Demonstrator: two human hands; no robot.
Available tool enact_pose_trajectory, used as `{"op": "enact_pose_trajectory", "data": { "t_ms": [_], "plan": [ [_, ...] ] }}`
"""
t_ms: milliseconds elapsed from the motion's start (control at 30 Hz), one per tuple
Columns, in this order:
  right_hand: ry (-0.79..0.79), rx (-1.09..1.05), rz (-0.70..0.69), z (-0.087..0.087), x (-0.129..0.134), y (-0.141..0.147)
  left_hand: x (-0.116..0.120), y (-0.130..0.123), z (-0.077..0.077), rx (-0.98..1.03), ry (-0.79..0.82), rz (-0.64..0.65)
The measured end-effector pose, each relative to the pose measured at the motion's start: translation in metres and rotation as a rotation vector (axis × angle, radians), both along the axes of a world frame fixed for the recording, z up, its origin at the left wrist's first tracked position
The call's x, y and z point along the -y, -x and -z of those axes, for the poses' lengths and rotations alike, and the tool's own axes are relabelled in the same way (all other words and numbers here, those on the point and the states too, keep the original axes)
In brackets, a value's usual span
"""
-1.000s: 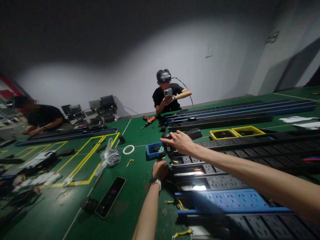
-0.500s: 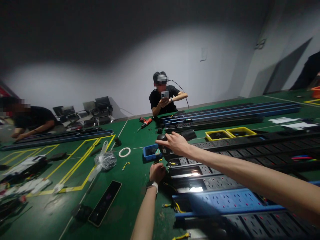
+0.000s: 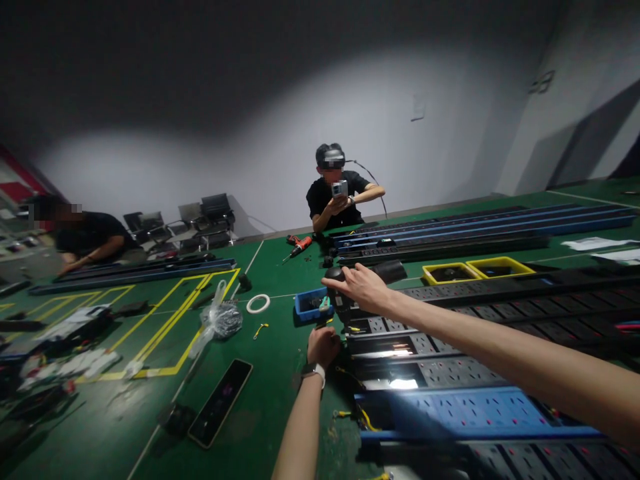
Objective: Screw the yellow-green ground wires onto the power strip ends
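Green tabletop (image 3: 270, 387): in the head view, it carries parallel strips toward its right side, their ends bunched near the hands, probably to keep those ends within reach.
Right hand (image 3: 367, 290): grasps a black, round-topped, upright object (image 3: 336, 275), perhaps a power tool; a finger stretches over its top, likely to steady it or press down.
Black object: lies directly under the right palm and fingers, its body dropping below the grip beside the strip ends; its lower tip cannot be made out.
Left hand (image 3: 324, 343): curled closed just below the black object, nearer the wearer; whether anything is inside cannot be told. It may be bracing something at the strip ends.
Small blue plastic bin (image 3: 307, 308): just left of the black object, perhaps put there for easy picking.
Long blue metal socket strip (image 3: 465, 408): right of the left forearm, sockets upward, probably so its face stays accessible.
Orange-and-black drill (image 3: 299, 247): lies toward the far edge, near a seated person (image 3: 340, 193) holding up a phone.
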State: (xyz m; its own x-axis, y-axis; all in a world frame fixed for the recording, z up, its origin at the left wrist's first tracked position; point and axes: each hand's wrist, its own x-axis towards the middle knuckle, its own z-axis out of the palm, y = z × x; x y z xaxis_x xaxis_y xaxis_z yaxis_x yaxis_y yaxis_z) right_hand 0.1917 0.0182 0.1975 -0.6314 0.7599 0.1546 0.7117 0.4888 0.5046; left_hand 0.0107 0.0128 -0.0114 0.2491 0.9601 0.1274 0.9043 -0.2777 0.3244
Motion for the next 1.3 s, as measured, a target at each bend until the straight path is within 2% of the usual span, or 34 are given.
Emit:
{"op": "enact_pose_trajectory", "data": {
  "t_ms": [133, 633, 800, 1033, 1300],
  "plan": [
    [0.08, -0.04, 0.012, -0.005, 0.002, 0.003, 0.0, -0.002, -0.002, -0.027, 0.028, -0.002],
    [0.027, -0.049, -0.021, -0.001, -0.006, -0.008, 0.002, 0.002, -0.002, -0.017, -0.028, 0.012],
    [0.02, -0.017, -0.102, -0.001, -0.007, -0.01, 0.003, 0.002, -0.005, -0.065, -0.022, 0.038],
    [-0.002, -0.01, -0.01, -0.003, 0.006, 0.002, 0.001, 0.003, -0.002, -0.065, -0.024, 0.054],
    [-0.021, 0.005, 0.004, 0.005, -0.002, -0.005, 0.001, 0.004, 0.001, -0.047, -0.025, 0.043]
  ]
}}
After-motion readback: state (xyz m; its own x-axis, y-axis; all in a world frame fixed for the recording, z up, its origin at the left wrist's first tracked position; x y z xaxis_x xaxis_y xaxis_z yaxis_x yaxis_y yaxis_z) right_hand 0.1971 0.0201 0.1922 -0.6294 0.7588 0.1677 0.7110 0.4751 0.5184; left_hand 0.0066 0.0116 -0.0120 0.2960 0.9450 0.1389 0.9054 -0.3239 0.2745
